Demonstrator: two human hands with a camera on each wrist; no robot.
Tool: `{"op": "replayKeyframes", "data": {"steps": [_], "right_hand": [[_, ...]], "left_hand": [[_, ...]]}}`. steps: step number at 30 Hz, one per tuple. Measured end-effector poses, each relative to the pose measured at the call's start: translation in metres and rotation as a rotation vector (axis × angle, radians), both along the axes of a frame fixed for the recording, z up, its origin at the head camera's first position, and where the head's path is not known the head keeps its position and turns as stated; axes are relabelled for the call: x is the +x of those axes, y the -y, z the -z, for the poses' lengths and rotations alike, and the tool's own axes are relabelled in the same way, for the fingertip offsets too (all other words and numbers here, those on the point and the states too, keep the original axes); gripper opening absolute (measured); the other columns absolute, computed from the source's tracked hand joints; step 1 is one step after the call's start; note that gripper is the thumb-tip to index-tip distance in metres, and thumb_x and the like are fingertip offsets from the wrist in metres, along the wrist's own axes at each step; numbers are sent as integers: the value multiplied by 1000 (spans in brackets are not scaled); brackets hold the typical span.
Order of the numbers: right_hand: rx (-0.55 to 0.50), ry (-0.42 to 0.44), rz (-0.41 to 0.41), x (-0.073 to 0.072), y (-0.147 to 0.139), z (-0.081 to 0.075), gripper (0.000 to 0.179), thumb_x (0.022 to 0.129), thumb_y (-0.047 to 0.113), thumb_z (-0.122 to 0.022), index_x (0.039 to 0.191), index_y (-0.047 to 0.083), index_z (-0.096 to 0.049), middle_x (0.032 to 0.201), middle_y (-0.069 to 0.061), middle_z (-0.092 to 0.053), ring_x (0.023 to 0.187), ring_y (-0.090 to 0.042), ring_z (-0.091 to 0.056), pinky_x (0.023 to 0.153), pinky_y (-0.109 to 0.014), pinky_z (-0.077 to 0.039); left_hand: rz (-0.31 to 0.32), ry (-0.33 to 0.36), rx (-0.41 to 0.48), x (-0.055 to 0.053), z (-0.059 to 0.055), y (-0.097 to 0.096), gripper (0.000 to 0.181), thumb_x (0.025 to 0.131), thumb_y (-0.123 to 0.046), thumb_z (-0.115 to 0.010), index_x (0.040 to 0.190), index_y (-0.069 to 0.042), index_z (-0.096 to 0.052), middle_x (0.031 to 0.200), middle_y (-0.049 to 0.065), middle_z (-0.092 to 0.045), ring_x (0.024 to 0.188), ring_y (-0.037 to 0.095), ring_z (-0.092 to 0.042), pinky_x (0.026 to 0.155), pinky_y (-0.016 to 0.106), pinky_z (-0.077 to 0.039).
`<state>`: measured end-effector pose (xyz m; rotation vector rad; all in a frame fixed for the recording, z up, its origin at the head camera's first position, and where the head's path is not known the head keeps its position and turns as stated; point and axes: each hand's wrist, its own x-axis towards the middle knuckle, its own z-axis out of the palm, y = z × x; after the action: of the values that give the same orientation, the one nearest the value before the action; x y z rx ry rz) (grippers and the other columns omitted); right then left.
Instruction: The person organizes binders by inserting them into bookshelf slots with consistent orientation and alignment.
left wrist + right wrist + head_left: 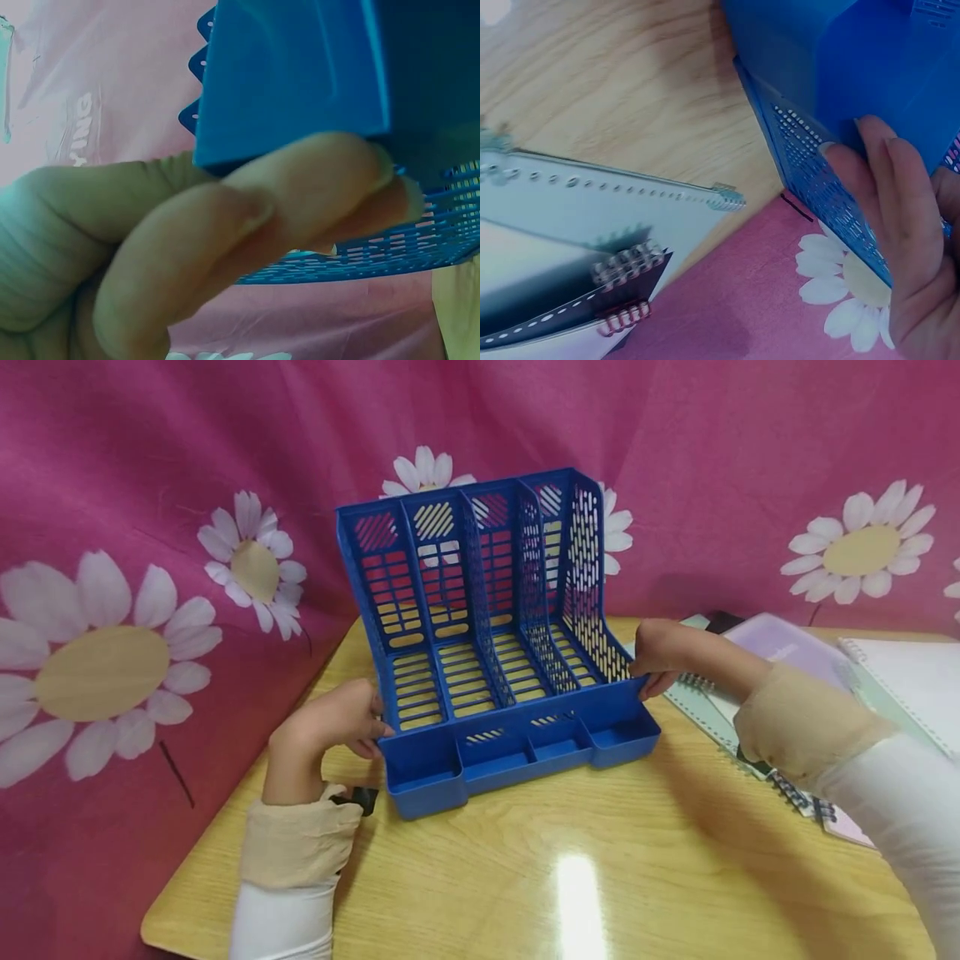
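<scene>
A blue plastic file organizer (517, 714) stands on the wooden table, with several upright slots behind and a low compartmented tray along its front. No papers are in its slots, and its tray holds nothing visible. At the left front corner, my left hand (333, 718) grips its edge. In the left wrist view, curled fingers (300, 172) and the thumb pinch the blue corner. My right hand (663, 656) holds the opposite front corner, its fingers bent over the side wall. The right wrist view shows those fingers (900, 202) against the perforated side.
Spiral notebooks (697, 702) lie overlapping on the right of the table (480, 877), with a purple folder or cover (780, 647) among them. An open white notebook (915, 681) is farther right. Behind hangs a pink cloth (675, 443) with daisies.
</scene>
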<state>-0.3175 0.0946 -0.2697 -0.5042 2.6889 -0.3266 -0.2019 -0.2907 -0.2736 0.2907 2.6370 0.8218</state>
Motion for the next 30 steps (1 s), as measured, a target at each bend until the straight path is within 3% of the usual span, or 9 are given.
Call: {"op": "replayKeyframes", "data": {"steps": [3,8,10,12,14,17,20,25,30], "right_hand": [[-86,64,69,4,-6,-1,32,82,5,-55,52,12,-47,60,-11,-68,58,-14,-68,56,-22,-51],[-235,223,185,12,-11,-1,18,85,1,-52,67,-1,-54,66,-18,-69,57,-17,-69,56,-29,-58],[-255,265,198,17,-12,-1,13,85,-1,-51,74,-5,-55,67,-20,-68,57,-18,-69,57,-30,-58],[-266,293,210,22,-14,0,11,85,-2,-50,75,-7,-54,68,-23,-68,57,-19,-69,56,-30,-58],[-265,306,211,27,-15,0,12,85,-3,-50,75,-7,-54,69,-23,-68,56,-18,-69,55,-28,-58],[-259,297,200,35,-19,1,14,86,-2,-50,74,-8,-55,69,-23,-68,57,-19,-69,54,-28,-57],[-253,291,183,43,-25,2,16,86,-2,-51,70,-5,-53,68,-22,-68,58,-21,-70,54,-29,-57],[-264,298,162,52,-33,6,18,84,-2,-51,66,-1,-52,68,-21,-69,59,-21,-70,55,-29,-58],[-264,268,146,56,-37,6,18,84,-2,-52,67,-5,-56,69,-20,-69,59,-21,-70,54,-28,-57]], "left_hand": [[18,-14,-12,-2,-1,-2,15,87,2,-61,72,6,-60,59,9,-58,56,18,-68,56,29,-58],[17,-10,2,-2,-3,-3,24,87,3,-60,64,0,-53,60,10,-57,56,19,-68,56,29,-58],[12,-3,8,-2,-3,-3,25,87,4,-60,64,0,-51,63,11,-59,57,19,-68,57,29,-58],[7,8,22,-1,-3,-3,14,87,4,-59,74,6,-58,70,15,-63,58,20,-69,58,30,-58],[0,19,27,-2,-2,-3,13,88,4,-58,92,16,-61,80,21,-67,60,22,-69,59,30,-58],[-11,38,42,-3,-2,-4,37,89,3,-57,118,23,-50,99,28,-67,62,24,-70,60,31,-58],[-14,58,69,-4,0,-5,42,89,2,-57,123,25,-44,104,29,-66,64,24,-70,60,31,-58],[-2,71,108,-5,4,-4,40,89,5,-53,122,26,-43,98,26,-68,64,27,-70,60,32,-58],[9,55,83,-5,6,-9,39,89,4,-55,120,26,-45,102,27,-67,65,28,-70,60,32,-58]]}}
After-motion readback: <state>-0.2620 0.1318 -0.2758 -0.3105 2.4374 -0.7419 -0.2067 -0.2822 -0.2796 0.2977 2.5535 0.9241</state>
